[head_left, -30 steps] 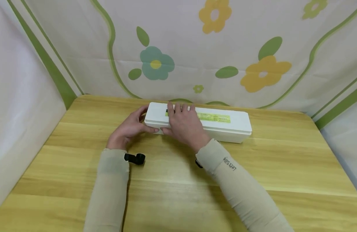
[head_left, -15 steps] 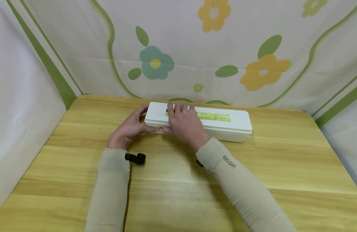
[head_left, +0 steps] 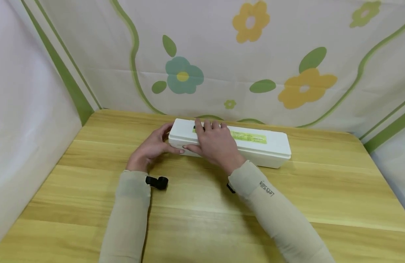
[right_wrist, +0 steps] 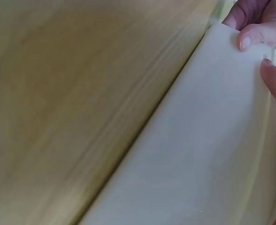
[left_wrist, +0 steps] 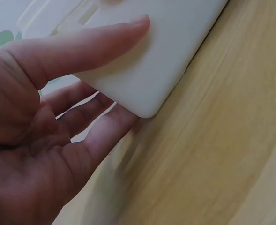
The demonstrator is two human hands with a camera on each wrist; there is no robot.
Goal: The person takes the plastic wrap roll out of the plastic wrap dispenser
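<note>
A long white box with a green label lies across the far middle of the wooden table. My left hand grips its left end, thumb on the near side and fingers round the corner. The left wrist view shows that corner of the box pinched between the thumb and the fingers behind it. My right hand lies over the lid near the left end, fingers across the top, thumb on the front edge. In the right wrist view the box fills the frame beside the table.
A flowered cloth backdrop stands close behind the box and along both sides of the table. A small black camera mount sits on my left wrist. Bare wood stretches in front of and to the right of the box.
Both hands keep the same hold on the box, which stays where it was. Only the head view has shifted slightly.
</note>
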